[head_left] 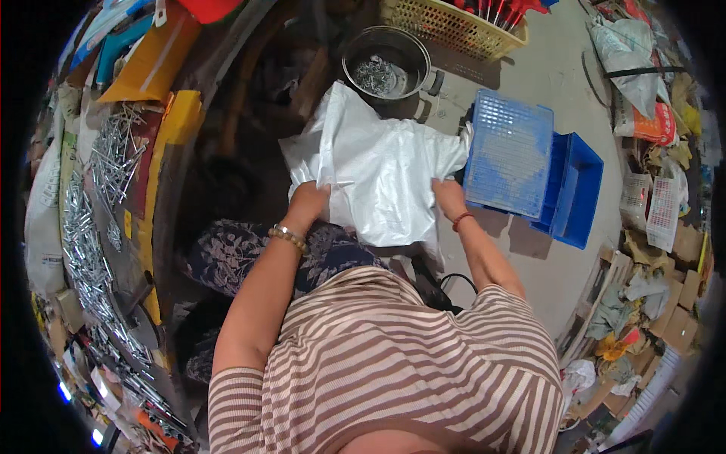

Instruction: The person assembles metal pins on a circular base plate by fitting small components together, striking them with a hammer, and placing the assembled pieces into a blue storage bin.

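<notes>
A white woven plastic sack [386, 170] is spread between my two hands, above my lap and the floor. My left hand [308, 203] is closed on its left edge, where the material bunches into a fold. On the other side, my right hand [449, 197] grips the sack's right edge, fingers curled into it. Just beyond the sack stands a round metal pot [386, 64] with small shiny metal pieces in its bottom. Right of the sack is a blue plastic crate [508, 155] with a mesh-like face, beside an open blue bin [581, 189].
A yellow perforated basket [454, 29] holding red-handled items is at the far side. On the left, a yellow-edged bench [162, 189] carries heaps of metal fasteners [89, 250]. Bags and cardboard [677, 303] pile up along the right. Grey floor [484, 257] lies between.
</notes>
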The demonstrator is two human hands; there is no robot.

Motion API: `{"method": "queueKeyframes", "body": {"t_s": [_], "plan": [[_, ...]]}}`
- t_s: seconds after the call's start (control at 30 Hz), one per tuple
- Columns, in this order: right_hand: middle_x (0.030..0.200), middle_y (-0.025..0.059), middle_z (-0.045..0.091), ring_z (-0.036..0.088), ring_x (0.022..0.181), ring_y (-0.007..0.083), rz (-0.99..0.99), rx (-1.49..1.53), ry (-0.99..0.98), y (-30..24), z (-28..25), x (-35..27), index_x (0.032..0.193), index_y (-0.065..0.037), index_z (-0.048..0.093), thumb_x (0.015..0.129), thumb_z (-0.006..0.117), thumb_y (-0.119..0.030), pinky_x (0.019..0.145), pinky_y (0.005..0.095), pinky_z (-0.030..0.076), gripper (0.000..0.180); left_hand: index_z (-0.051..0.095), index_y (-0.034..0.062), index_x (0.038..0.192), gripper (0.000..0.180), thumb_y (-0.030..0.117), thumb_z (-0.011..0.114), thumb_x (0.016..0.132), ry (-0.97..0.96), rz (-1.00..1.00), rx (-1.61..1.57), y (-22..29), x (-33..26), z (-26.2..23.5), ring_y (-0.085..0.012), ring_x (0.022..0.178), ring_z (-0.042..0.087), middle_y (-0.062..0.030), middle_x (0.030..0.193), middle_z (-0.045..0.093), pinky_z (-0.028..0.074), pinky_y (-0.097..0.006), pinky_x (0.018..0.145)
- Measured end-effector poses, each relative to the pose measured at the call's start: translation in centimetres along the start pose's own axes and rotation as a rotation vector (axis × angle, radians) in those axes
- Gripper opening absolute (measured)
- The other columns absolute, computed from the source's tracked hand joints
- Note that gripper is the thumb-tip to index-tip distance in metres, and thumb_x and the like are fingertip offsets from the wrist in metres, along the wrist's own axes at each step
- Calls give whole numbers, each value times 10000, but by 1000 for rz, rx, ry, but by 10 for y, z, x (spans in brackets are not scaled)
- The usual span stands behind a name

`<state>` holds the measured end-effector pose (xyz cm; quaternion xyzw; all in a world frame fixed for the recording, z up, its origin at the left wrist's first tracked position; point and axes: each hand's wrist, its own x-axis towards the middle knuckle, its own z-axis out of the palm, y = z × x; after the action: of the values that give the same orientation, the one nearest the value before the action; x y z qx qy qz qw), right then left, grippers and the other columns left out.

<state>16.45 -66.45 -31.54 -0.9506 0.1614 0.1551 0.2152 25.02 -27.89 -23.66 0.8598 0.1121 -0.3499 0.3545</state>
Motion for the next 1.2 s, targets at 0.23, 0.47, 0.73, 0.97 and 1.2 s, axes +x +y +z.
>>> {"method": "queueKeyframes", "body": {"t_s": [0.23, 0.47, 0.73, 0.97, 1.2], "plan": [[854, 271, 712, 689, 823, 495, -109, 197, -186, -147, 10, -79, 847, 13, 755, 967, 578, -460, 767, 574, 535, 519, 771, 37, 1165, 452, 406, 648, 934, -158, 51, 239, -6, 6, -13, -435, 1128, 701, -263, 1209, 730, 539, -492, 982], [658, 162, 675, 629, 520, 274, 136, 442, -211, -80, -1, -46, 738, 30, 707, 956, 676, -341, 522, 436, 474, 432, 731, -16, 1191, 536, 457, 607, 972, -94, 39, 291, 19, -14, -13, -459, 1128, 680, -282, 1179, 723, 524, -514, 994], [607, 23, 557, 483, 468, 144, 421, 674, -199, -98, -60, -41, 751, -35, 633, 967, 703, -386, 455, 328, 372, 417, 774, 23, 1100, 383, 360, 627, 992, 21, 56, 135, 7, -20, -8, -407, 1100, 721, -208, 1139, 759, 562, -504, 944], [609, 3, 552, 452, 452, 117, 58, 501, -365, -203, -112, -39, 747, -35, 647, 977, 700, -327, 450, 313, 336, 375, 793, 52, 1110, 340, 273, 564, 989, 104, -148, 35, -33, 11, -47, -403, 1185, 702, -218, 1226, 741, 578, -481, 971], [609, 11, 521, 475, 478, 139, 543, 628, -27, 6, -96, -28, 723, -88, 601, 993, 687, -368, 455, 330, 358, 398, 780, 0, 1075, 425, 376, 595, 1005, -177, 169, 149, 24, -21, -23, -430, 1092, 715, -273, 1127, 740, 562, -512, 967]]}}
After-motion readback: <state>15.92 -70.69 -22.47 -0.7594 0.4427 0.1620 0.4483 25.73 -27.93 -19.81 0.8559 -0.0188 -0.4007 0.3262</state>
